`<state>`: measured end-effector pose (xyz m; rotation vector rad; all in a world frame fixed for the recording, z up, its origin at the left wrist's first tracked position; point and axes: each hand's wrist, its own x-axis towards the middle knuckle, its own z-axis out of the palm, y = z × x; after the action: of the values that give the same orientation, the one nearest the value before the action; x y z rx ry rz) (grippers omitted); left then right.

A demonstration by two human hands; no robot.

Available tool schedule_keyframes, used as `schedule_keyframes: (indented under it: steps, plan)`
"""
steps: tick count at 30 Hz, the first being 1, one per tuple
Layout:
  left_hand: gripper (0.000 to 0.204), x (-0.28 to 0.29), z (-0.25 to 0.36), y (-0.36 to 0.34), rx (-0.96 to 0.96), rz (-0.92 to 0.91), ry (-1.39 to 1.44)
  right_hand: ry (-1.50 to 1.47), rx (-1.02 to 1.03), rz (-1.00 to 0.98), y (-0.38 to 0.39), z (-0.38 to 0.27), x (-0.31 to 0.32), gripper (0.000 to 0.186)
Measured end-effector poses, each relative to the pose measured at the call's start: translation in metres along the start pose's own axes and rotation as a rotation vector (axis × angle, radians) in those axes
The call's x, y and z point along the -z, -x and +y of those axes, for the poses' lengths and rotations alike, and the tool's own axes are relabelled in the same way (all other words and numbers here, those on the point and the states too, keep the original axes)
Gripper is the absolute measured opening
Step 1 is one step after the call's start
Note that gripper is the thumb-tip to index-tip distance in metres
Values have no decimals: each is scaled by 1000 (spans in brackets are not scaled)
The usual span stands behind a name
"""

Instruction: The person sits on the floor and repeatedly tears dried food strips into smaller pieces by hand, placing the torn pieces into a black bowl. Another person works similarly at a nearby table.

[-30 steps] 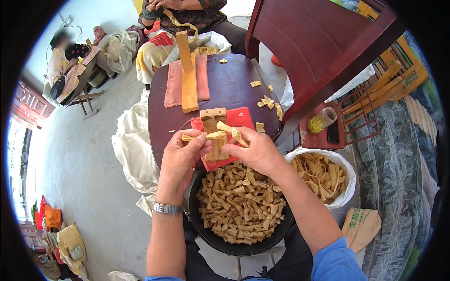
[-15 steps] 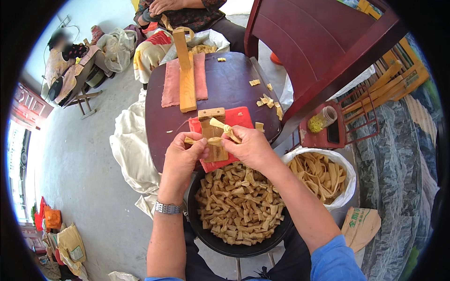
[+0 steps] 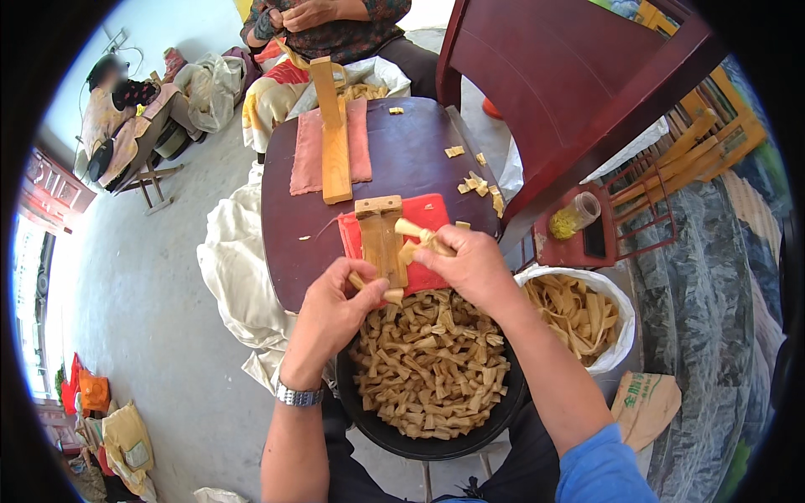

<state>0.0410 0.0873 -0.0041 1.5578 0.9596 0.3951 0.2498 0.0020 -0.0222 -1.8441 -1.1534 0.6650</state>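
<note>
My left hand pinches a small tan tofu-skin knot just above the near pile. In my right hand is a tofu-skin strip with a knot in it, one end sticking out toward the wooden block. That small wooden block, with a raised bar at its far end, stands on a red cloth between my hands. Below them, a round black tub is heaped with tofu-skin knots.
The dark red seat carries a second wooden stand on a pink cloth and scattered offcuts. A white-lined bucket of loose strips stands at right. Opposite sits a co-worker; another person sits far left.
My hands have drawn apart. The left moved down toward the tub with a knot; the right moved slightly right with its knotted strip. The co-worker's hands shifted.
</note>
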Motion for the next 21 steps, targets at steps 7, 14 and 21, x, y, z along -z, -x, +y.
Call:
schedule_keyframes:
  steps: [7,14,21]
  plan:
    - [33,3,11,25,74,-212,-74,-210,-181,92,-16,8,43,39]
    - [28,-6,5,34,75,-384,8,-192,-297,-106,2,2,55,41]
    - [28,-31,1,34,64,-479,-207,139,-15,10,-17,35,26,41]
